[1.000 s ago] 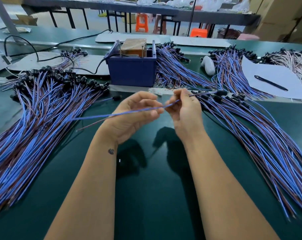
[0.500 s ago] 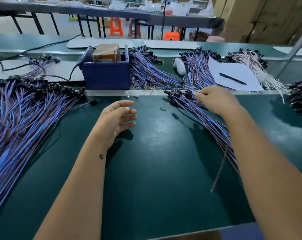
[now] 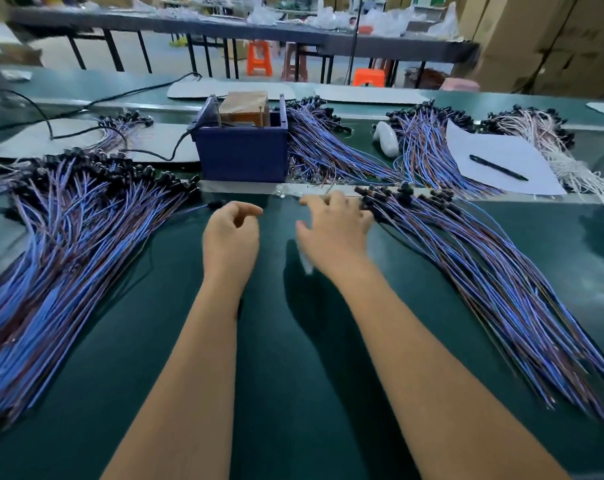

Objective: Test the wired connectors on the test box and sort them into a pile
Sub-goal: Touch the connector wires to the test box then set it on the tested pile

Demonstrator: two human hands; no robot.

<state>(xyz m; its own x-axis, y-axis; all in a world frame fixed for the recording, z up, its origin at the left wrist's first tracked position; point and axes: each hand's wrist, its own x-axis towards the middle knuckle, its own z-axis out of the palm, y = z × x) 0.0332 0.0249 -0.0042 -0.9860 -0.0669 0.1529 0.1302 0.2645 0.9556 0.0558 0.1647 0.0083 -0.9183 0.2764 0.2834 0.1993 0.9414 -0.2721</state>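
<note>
Right hand (image 3: 335, 230) fingers spread and holding nothing, tips just beside the connector heads of the right pile (image 3: 467, 258); its wires run away toward the near right; left hand (image 3: 230, 233) loosely curled, empty, farther off; test box (image 3: 241, 147) beyond both.

Dark green tabletop (image 3: 293, 341). On it: large pile of blue-and-brown wired connectors (image 3: 61, 258) at left; second pile (image 3: 494, 282) fanned at right; blue test box (image 3: 241, 152) at centre rear; further wire bundles (image 3: 328, 147) beside it; white paper sheet (image 3: 494, 157) bearing a black pen (image 3: 498, 168); white pads (image 3: 370, 95) behind.
</note>
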